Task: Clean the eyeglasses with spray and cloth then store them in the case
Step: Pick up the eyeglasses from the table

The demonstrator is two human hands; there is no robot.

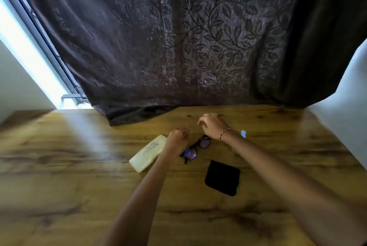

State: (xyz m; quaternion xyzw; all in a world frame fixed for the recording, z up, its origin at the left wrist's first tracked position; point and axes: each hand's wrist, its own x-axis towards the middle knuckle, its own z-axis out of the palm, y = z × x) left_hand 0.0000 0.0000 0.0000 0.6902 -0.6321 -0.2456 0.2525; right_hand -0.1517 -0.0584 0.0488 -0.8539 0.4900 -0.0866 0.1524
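Head view: has the eyeglasses lying flat on the tabletop between case and cloth, handy for cleaning, poises left hand above them, fingers curled into an empty fist, and right hand beside, fingers loosely curled, gripping nothing.

Single head-worn, wide-angle view, looking forward and down across a wooden table.

The camera sits above the table's near edge and faces a dark leaf-patterned curtain that fills the upper frame. Two forearms enter from the bottom edge and reach towards the centre, ending at the left hand and right hand. The lens bends the frame's sides, and a bright window strip slants down the upper left.
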